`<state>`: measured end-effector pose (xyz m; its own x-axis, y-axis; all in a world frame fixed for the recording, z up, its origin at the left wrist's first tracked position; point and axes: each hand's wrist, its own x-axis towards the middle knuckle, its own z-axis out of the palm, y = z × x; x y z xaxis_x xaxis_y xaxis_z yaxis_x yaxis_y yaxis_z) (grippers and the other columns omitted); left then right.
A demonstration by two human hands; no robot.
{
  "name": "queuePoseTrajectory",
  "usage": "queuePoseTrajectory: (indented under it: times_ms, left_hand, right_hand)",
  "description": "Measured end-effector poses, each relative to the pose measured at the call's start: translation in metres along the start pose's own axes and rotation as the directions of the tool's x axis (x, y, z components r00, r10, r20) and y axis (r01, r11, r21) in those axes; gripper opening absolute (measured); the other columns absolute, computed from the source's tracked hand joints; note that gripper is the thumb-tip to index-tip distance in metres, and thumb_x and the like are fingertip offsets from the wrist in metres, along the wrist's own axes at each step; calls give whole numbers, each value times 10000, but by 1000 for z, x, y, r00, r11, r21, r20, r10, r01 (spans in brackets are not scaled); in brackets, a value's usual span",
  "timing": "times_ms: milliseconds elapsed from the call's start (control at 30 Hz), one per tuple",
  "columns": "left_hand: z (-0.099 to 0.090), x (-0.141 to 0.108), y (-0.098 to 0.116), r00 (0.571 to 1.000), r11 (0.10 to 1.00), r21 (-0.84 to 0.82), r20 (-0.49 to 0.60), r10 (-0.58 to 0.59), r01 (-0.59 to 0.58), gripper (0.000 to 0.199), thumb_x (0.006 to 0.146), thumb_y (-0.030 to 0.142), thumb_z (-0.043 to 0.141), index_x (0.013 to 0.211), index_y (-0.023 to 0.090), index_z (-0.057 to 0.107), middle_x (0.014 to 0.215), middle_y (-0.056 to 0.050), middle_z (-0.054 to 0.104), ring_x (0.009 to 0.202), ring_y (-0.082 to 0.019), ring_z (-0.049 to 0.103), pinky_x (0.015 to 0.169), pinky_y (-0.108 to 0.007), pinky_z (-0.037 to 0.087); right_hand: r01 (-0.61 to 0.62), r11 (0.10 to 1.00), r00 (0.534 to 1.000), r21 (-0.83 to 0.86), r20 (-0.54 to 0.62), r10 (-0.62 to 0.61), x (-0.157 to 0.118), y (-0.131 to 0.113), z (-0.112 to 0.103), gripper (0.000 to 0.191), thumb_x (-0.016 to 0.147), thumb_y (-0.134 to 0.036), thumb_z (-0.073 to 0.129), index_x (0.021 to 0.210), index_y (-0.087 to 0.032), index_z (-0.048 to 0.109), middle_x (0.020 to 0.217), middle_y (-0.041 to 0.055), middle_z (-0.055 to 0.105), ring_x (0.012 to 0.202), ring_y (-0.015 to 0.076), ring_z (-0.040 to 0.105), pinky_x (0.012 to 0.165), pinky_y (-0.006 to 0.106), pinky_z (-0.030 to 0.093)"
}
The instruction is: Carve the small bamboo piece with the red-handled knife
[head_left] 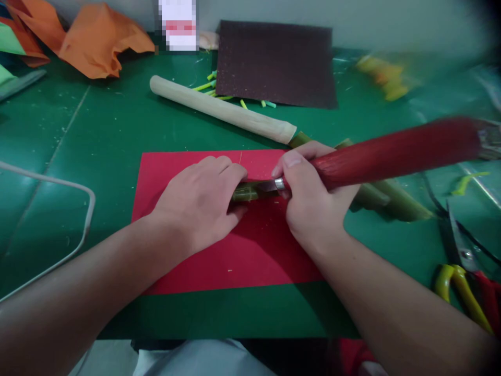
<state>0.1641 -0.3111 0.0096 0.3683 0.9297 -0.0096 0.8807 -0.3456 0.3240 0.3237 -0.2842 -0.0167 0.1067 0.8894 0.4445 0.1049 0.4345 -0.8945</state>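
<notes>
My left hand (199,201) is closed round a short green bamboo piece (247,191) above a red sheet (250,256). Its fingertips are mostly out of sight behind the hand. In my right hand (313,193) is a carving tool (395,151) with a long red handle and a silver collar. The tool's small blade points left and meets the right part of the bamboo piece. The handle slants up to the right and is slightly blurred.
Beyond the sheet lie a pale wooden rod (221,110) and a dark brown sheet (276,65). Green bamboo strips (403,201) and yellow-handled scissors (464,287) are at the right. Orange paper (94,42) sits back left, a white cable (88,209) at the left.
</notes>
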Motion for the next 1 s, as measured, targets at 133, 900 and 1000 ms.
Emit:
queuePoseTrajectory:
  times_ms: [133,900,1000]
  left_hand:
    - [-1,0,0,1000,1000,19,6,-13,13,248,833,267,607,1072,210,638,1088,-80,682,992,-281,630,795,-413,523]
    - [1,2,-1,999,999,10,2,-46,46,186,819,255,581,994,213,628,1010,-68,689,907,-248,634,717,-360,510]
    - [0,2,0,998,998,9,10,-56,56,178,815,250,588,985,215,625,993,-65,690,890,-243,632,704,-354,511]
  right_hand:
    - [1,1000,1000,-3,5,-1,-1,1,0,234,836,-203,627,608,-218,576,571,-39,521,527,102,503,576,294,482]
    - [72,994,997,-87,41,-68,-1,0,-1,188,815,-197,648,643,-247,590,617,-27,586,558,126,557,554,291,503]
    - [61,991,998,-118,31,-57,-2,-1,-1,220,818,-220,663,621,-255,572,597,-24,592,542,131,554,520,284,492]
